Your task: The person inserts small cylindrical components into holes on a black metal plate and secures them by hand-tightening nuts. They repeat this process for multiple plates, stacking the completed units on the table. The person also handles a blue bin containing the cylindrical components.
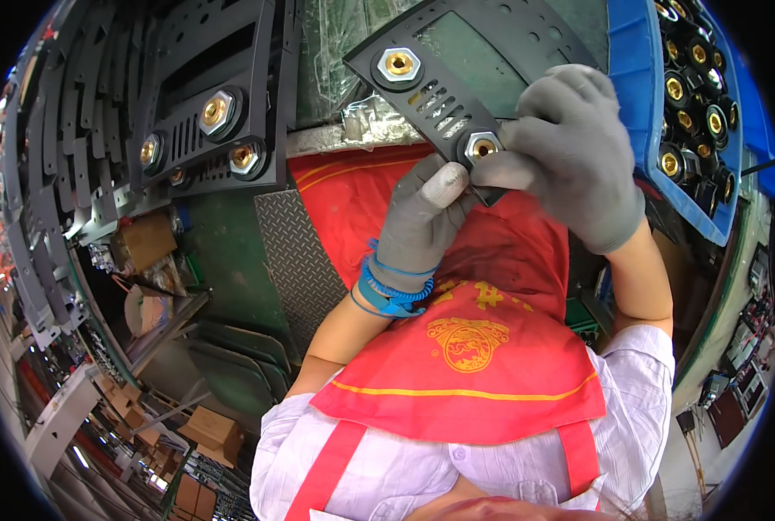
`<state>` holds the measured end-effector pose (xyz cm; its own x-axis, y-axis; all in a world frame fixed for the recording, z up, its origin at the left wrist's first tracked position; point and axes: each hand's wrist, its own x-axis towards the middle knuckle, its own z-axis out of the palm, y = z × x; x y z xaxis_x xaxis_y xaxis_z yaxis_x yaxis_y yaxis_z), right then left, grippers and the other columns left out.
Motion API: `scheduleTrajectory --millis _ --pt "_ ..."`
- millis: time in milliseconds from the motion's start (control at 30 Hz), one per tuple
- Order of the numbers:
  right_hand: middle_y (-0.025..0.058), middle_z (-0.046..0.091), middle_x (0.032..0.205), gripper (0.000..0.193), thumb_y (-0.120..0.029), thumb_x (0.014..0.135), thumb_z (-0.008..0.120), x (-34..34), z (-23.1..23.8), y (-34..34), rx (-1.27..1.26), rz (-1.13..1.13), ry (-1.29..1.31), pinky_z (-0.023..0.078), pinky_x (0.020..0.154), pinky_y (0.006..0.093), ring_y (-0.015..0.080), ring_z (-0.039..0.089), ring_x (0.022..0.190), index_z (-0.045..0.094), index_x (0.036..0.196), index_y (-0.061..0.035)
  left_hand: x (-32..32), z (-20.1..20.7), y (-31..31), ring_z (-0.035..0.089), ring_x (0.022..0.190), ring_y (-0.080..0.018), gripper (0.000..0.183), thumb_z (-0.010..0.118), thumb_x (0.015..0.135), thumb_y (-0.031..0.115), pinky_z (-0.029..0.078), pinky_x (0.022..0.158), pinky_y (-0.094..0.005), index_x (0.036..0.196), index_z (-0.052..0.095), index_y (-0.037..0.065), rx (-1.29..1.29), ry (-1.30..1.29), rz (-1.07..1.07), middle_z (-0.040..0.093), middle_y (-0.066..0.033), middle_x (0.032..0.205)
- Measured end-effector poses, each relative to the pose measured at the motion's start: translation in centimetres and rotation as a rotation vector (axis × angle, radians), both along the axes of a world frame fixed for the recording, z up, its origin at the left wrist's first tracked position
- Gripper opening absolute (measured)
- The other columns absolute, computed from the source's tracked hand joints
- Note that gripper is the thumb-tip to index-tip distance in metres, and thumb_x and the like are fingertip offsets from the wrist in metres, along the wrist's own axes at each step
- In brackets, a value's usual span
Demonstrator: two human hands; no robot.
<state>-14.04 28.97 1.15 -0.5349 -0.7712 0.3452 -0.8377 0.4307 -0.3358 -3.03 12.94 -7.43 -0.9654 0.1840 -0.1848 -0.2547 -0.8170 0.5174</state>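
Note:
A black metal panel (509, 39) with slots and a rectangular cutout lies tilted on the bench before me. It carries two silver hex nuts with brass centres: a far nut (398, 64) and a near nut (481, 148). My left hand (422, 213), in a grey glove, grips the panel's near corner, its thumb beside the near nut. My right hand (578, 156), gloved too, curls over the panel's right side with thumb and forefinger pinched at that same nut. Its remaining fingers are bent, and what lies under them is hidden.
On the left stand fitted black panels (205, 52) with similar brass-centred nuts, beside a stack of black metal strips (84, 113). A blue bin (635, 104) at right holds several black fittings with brass centres (676, 87). A red apron (526, 347) hangs below my hands.

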Motion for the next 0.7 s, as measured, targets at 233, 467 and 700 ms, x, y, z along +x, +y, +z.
scheduleTrajectory --millis 233,467,700 --pt "0.0097 0.064 0.099 0.036 -0.012 0.073 0.08 1.1 0.5 -0.4 -0.221 -0.105 -0.446 0.048 0.085 0.0368 0.0295 0.062 0.092 0.064 0.104 -0.0061 -0.4 0.9 -0.3 0.05 0.129 -0.0293 0.055 0.05 0.098 0.029 0.038 0.112 -0.045 0.14 0.04 -0.005 -0.065 -0.049 0.013 0.051 -0.0175 0.136" --pt "0.0078 0.067 0.111 0.04 0.007 0.075 0.065 0.9 -0.5 -1.3 -0.126 0.28 -0.366 0.047 0.095 0.0403 0.031 0.063 0.104 0.065 0.112 -0.0087 0.8 2.0 -0.9 0.053 0.125 -0.0271 0.055 0.053 0.096 0.03 0.041 0.109 -0.0431 0.135 0.045 -0.008 -0.071 -0.088 0.104 0.054 -0.0165 0.133" --pt "0.0146 0.069 0.1 0.042 0.01 0.083 0.057 0.1 1.7 -1.2 -0.204 0.111 -0.944 0.054 0.079 0.0307 0.0242 0.07 0.089 0.059 0.124 0.0031 1.7 2.7 -3.6 0.054 0.125 -0.0308 0.052 0.05 0.096 0.026 0.043 0.109 -0.0466 0.138 0.044 -0.004 0.1 -0.18 0.078 0.053 -0.0185 0.136"
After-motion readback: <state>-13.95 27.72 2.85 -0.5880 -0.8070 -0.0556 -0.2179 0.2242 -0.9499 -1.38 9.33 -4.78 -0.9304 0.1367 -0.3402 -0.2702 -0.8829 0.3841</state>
